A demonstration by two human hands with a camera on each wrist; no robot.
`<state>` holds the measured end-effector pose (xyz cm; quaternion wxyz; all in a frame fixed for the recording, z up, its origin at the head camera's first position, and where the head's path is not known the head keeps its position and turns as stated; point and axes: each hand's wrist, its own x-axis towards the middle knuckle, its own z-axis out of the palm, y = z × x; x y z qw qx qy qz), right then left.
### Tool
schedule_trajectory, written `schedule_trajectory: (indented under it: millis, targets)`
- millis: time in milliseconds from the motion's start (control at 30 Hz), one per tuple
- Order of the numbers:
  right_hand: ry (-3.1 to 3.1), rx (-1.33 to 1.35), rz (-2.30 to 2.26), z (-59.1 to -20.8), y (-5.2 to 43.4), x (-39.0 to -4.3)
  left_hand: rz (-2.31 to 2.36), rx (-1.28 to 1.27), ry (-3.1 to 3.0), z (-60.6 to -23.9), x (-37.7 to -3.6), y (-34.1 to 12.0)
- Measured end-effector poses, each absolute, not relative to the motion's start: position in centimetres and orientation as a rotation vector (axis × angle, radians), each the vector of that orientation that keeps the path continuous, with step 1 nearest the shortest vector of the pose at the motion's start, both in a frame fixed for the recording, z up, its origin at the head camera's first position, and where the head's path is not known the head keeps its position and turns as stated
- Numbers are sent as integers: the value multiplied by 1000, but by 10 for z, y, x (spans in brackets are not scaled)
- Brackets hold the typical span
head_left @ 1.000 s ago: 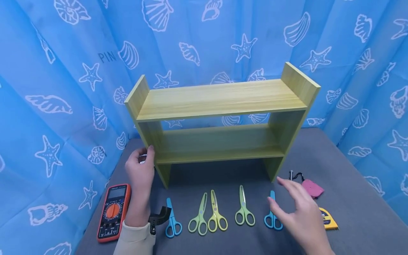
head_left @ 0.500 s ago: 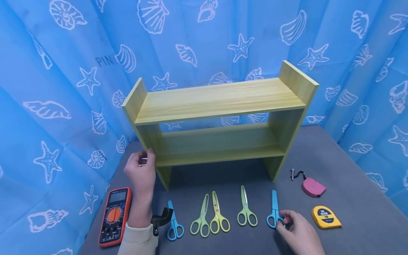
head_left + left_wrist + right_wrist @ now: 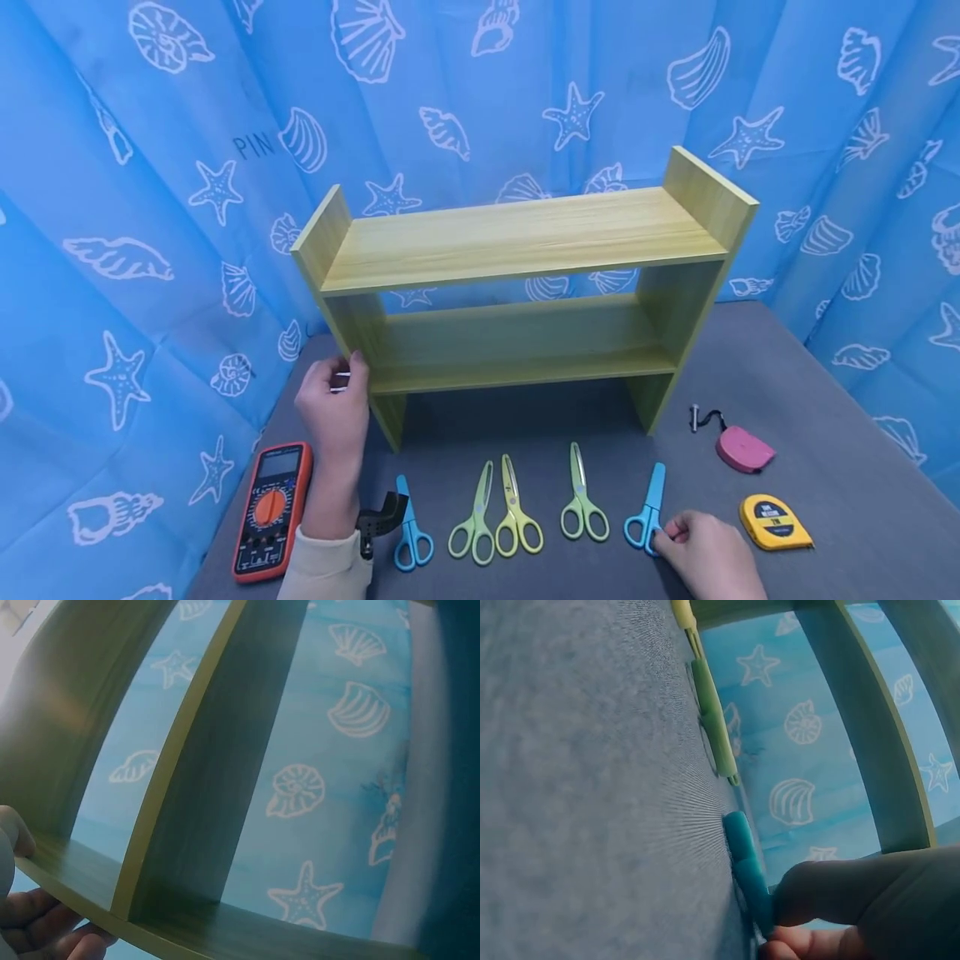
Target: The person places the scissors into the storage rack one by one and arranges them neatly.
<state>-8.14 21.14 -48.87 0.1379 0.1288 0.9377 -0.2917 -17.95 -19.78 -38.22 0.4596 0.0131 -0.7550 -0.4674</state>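
- Nearest, the right hand (image 3: 708, 554) pinches the loops of the blue scissors (image 3: 647, 511), curled fingers (image 3: 832, 889) closed on the handle (blades tilted up and right), flat on the grey table (image 3: 825, 467).
- Beside them in a row lie three green scissors (image 3: 582, 500) and a second blue pair (image 3: 408, 533).
- To the right sit a yellow tape (image 3: 776, 522) and a pink tape (image 3: 744, 450).
- At far left lies an orange meter (image 3: 272, 510).
- Farther back, the left hand (image 3: 333, 408) grips the left upright of the wooden shelf (image 3: 517, 275), thumb in front.
- Behind hangs a blue shell-print curtain (image 3: 150, 167).
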Motion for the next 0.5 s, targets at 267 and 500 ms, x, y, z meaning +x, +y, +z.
schedule_trajectory:
  millis: [267,500]
  targets:
    - [2660,384,-955,-479,215,-80,-1123,-44,-1865,-388,-182,-203]
    - [2562,367,-1136,-452,221,-80,-1096,-32,-1897,-383,-180,-201]
